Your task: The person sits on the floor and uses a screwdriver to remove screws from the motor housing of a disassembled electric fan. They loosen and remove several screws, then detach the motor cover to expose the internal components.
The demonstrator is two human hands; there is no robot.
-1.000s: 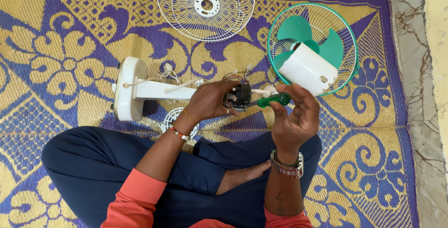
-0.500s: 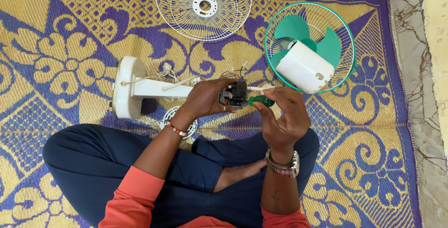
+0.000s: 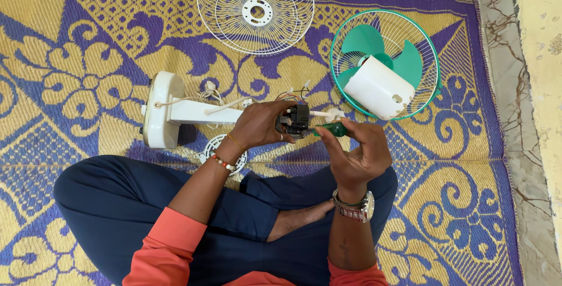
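Note:
My left hand point(image 3: 261, 124) grips a small black fan motor point(image 3: 294, 120) with loose wires, held just above my lap. In my right hand point(image 3: 355, 152) is a green-handled screwdriver point(image 3: 332, 128), its tip pointed left into the motor. The motor sits at the end of a white fan stand point(image 3: 196, 112) that lies on its side on the mat, its round white base point(image 3: 158, 110) to the left. A thin white shaft sticks out of the motor toward the right.
A white wire fan guard point(image 3: 256, 10) lies flat at the top. To the right, a green guard point(image 3: 384, 63) holds green blades and a white motor cover point(image 3: 377, 87). A small round white part point(image 3: 217, 144) rests by my knee. Stone floor and a wall edge the mat at right.
My right hand slid the screwdriver left toward the motor, so less of the green handle shows. My left hand kept its grip on the motor.

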